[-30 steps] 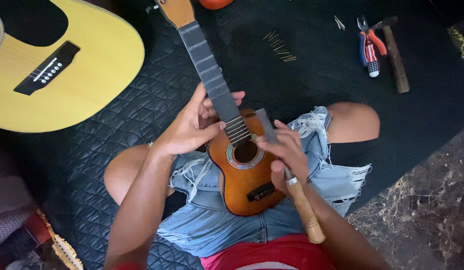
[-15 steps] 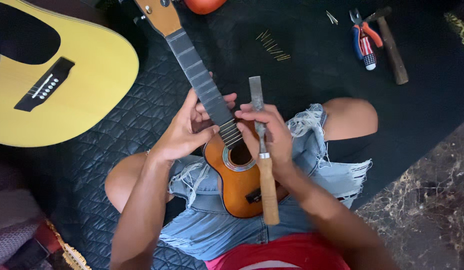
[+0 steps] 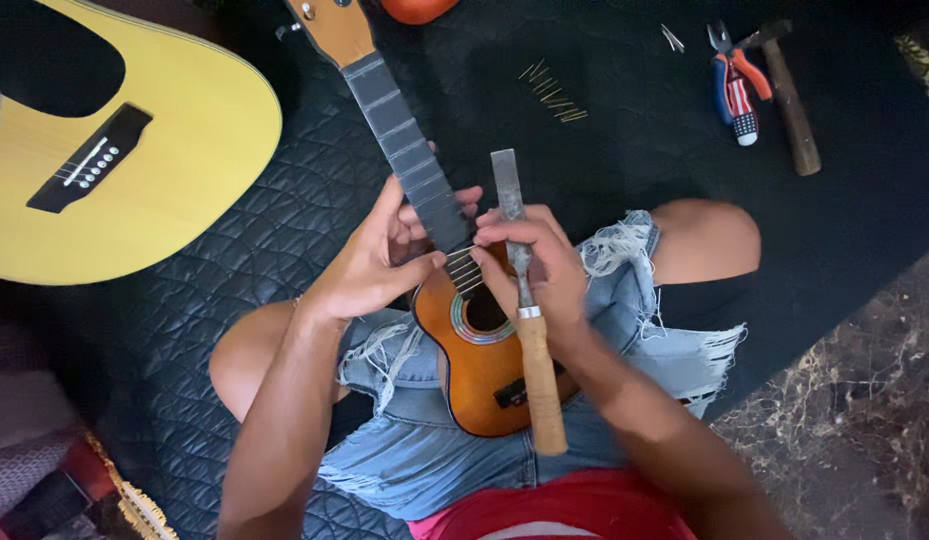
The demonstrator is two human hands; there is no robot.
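Centre frame, the left hand grips the small orange-brown wooden ukulele at its neck; the right hand clasps a wooden-handled steel chisel, blade above the frets, strings apparently still on.

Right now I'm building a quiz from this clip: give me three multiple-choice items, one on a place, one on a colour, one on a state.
1. Where do the pliers lie?
A. on the lap
B. on the dark mat, upper right
C. on the yellow guitar

2. What colour is the chisel handle?
A. light wood
B. blue
C. black

3. How is the small ukulele held?
A. hanging on a wall
B. flat on the mat
C. resting on the lap, left hand at its neck

Answers: 1 B, they lie beside the hammer. 2 A, pale wood shows below the right hand. 3 C, its body lies over the denim shorts.
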